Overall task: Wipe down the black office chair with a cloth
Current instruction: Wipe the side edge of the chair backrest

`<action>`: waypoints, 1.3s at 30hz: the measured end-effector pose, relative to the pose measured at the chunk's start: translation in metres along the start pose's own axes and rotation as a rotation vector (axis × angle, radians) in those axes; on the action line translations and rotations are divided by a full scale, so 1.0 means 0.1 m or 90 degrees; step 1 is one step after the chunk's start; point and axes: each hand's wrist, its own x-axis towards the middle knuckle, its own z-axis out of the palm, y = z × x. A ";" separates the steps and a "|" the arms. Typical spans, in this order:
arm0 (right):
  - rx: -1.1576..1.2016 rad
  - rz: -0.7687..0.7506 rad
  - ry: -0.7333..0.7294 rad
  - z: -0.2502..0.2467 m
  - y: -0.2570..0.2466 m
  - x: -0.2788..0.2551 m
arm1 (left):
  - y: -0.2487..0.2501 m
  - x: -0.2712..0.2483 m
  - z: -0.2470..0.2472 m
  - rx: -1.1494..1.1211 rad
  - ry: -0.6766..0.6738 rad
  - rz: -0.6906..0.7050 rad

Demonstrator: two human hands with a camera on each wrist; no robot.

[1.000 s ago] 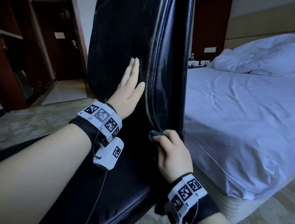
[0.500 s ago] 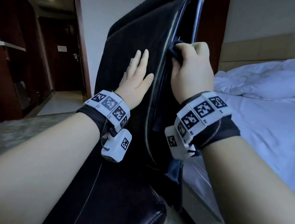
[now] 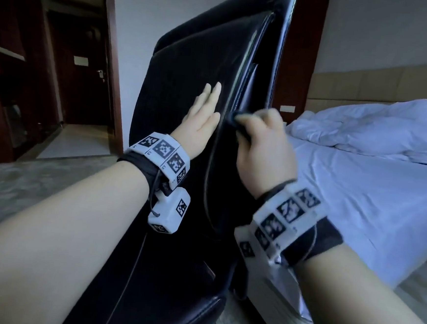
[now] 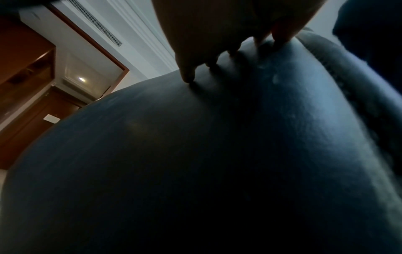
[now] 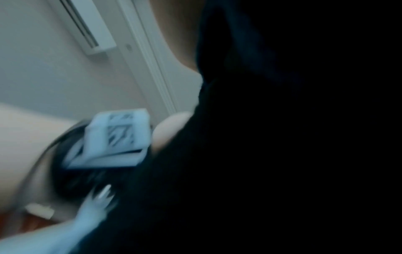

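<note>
Right hand (image 3: pixel 264 150), fingers curled round cloth (image 3: pixel 236 119), slid lower down chair (image 3: pixel 187 96) side edge; left hand (image 3: pixel 201 120) stays flat beside it; wiping continues

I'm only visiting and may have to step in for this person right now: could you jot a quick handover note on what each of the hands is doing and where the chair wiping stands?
Left hand: open, flat against the black office chair backrest, bracing it.
Right hand: gripping the dark cloth, pressed to the backrest's right side edge, about mid-height.
Done: cannot tell which parts are already wiped.
Left: finish the side edge, then probably the backrest face and seat.
</note>
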 end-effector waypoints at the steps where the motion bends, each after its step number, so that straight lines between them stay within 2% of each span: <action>1: -0.005 0.012 0.027 -0.07 0.00 0.17 | 0.00 0.00 -0.01 0.002 -0.003 -0.006; 4: -0.078 0.080 0.004 -0.18 0.01 0.65 | -0.01 0.00 -0.04 0.015 -0.016 -0.009; 6: -0.144 0.088 -0.043 -0.13 0.01 0.71 | 0.00 0.00 -0.03 0.025 -0.018 -0.010; 8: -0.160 0.057 -0.081 -0.03 0.02 0.54 | 0.00 -0.01 -0.02 0.019 -0.014 -0.008; 12: -0.067 -0.008 -0.108 0.01 0.08 0.12 | 0.00 -0.01 -0.03 0.033 -0.014 -0.021; 17: 0.009 0.020 0.009 -0.16 0.18 0.23 | 0.05 -0.01 -0.04 0.034 -0.017 -0.052; 23: 0.040 0.083 0.056 -0.21 0.31 0.40 | 0.10 0.01 -0.11 0.081 -0.043 -0.064; 27: 0.050 0.110 0.041 -0.22 0.42 0.47 | 0.20 0.07 -0.18 0.103 -0.051 -0.062; 34: 0.055 0.104 0.015 -0.34 0.33 0.86 | 0.43 0.30 -0.30 0.187 -0.092 -0.047; 39: 0.062 0.103 0.016 -0.33 0.35 0.90 | 0.50 0.46 -0.28 0.202 -0.102 -0.033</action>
